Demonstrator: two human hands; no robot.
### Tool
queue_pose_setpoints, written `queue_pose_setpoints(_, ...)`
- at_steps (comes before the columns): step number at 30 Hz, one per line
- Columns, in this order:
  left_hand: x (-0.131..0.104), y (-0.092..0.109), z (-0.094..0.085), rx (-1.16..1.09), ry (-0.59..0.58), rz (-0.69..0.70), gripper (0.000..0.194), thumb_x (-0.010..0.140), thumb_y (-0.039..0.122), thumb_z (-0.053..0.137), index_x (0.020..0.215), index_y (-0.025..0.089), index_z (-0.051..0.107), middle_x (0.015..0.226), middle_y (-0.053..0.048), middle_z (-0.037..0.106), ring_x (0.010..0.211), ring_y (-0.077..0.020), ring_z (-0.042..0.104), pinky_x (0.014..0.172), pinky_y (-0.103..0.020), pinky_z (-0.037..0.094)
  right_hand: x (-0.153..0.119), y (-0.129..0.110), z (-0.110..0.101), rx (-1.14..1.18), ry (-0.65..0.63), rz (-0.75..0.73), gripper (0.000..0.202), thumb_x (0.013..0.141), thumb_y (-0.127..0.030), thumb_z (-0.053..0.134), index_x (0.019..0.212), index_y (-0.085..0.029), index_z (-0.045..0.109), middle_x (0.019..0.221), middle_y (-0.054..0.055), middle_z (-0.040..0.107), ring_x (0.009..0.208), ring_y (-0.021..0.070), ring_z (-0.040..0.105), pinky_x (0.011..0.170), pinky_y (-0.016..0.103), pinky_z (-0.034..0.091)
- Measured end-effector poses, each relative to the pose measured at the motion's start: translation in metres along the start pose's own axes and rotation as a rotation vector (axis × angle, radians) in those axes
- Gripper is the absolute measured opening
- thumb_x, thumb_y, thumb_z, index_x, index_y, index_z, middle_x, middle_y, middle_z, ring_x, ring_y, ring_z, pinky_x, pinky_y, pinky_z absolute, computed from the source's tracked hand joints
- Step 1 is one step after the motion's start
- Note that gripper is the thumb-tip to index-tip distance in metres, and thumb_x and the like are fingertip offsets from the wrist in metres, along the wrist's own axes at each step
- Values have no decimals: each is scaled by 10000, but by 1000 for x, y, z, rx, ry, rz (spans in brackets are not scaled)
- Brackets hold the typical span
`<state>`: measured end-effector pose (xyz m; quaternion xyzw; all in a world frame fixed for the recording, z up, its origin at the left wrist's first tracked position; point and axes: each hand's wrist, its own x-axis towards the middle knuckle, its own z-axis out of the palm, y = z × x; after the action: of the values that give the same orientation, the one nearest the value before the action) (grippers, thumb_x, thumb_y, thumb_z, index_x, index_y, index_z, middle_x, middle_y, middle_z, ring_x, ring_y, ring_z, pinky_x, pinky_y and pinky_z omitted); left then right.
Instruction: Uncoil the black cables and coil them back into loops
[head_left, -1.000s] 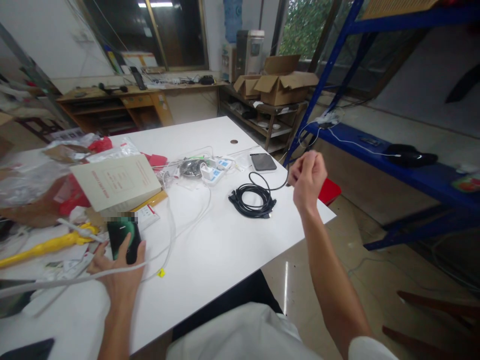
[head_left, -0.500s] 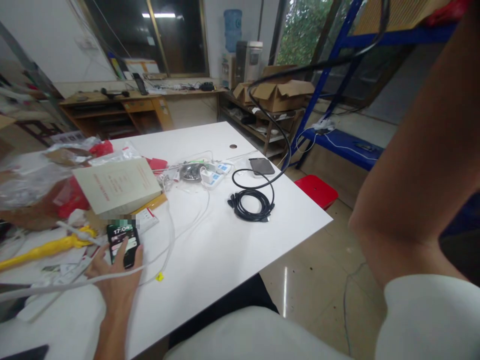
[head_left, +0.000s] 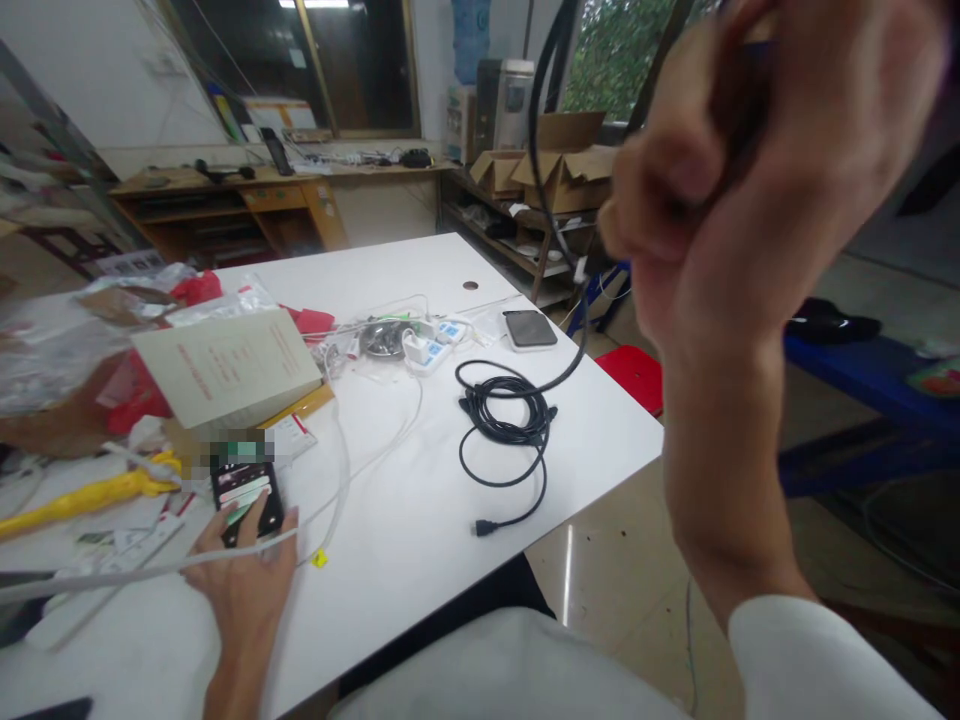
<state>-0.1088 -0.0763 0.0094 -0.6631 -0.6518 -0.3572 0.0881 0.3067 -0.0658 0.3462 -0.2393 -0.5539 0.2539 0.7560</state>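
A smartphone with a lit screen lies on the white table at lower left. My left hand rests over its lower part, fingers apart, with fingertips on the screen. At upper right, close to the camera and blurred, my right hand is raised with its fingers curled shut around a dark length, seemingly the black cable. The black cable lies coiled near the table's right side, and one strand rises from it past the top edge of view. One of its plugs lies loose near the front edge.
A power strip with white cords and a dark flat device stand beyond the coil. Left are a pale booklet, plastic bags and a yellow tool. A red stool is beside the table.
My right hand has come down into view at upper right. The coil has loosened, and a plug end now lies toward the front edge. My left fingers have shifted on the phone screen.
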Motion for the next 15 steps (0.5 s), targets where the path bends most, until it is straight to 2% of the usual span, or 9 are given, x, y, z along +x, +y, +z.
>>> queue_pose_setpoints(1, -7, 4, -1, -8, -12, -1, 466, 991, 461, 648, 1330, 145, 698, 1479, -234, 581, 1405, -436, 520, 1205, -659, 285, -11, 4, 2, -73, -46, -44, 325, 1083, -383, 455, 826, -223, 571, 554, -126, 490, 389, -2, 375, 441, 186, 232)
queue_pose_setpoints(3, -22, 14, -2, -41, -23, -7, 439, 987, 452, 651, 1304, 153, 701, 1431, -219, 604, 1348, -418, 558, 1182, -641, 325, -46, 22, -4, -200, -157, 61, 290, 1119, -374, 505, 886, -216, 571, 611, -101, 514, 431, 32, 422, 428, 198, 262)
queue_pose_setpoints(6, -42, 32, -4, -111, -66, 40, 364, 984, 402, 671, 1270, 179, 694, 1355, -182, 628, 1263, -377, 603, 1144, -592, 393, -120, 61, -28, -450, -357, 299, 308, 1131, -376, 497, 885, -211, 582, 665, -49, 571, 544, 78, 491, 524, 227, 361)
queue_pose_setpoints(9, -55, 52, -4, -184, -153, 137, 333, 994, 331, 673, 1306, 215, 664, 1326, -160, 629, 1213, -346, 621, 1099, -548, 442, -193, 98, -50, -684, -540, 382, 254, 1093, -382, 580, 909, -209, 610, 699, -32, 587, 588, 105, 510, 574, 257, 352)
queue_pose_setpoints(11, -59, 62, -2, -223, -214, 187, 342, 996, 293, 672, 1332, 234, 653, 1318, -152, 632, 1206, -338, 623, 1078, -530, 461, -232, 115, -60, -824, -676, 375, 303, 1035, -498, 672, 970, -206, 624, 782, -5, 650, 655, 136, 580, 626, 278, 389)
queue_pose_setpoints(15, -58, 73, 7, -282, -318, 235, 391, 1012, 267, 649, 1403, 251, 625, 1315, -138, 642, 1205, -323, 626, 1077, -515, 486, -286, 135, -74, -1050, -849, 350, 654, 796, -747, 814, 1089, -189, 640, 1030, 91, 704, 886, 254, 673, 761, 362, 500)
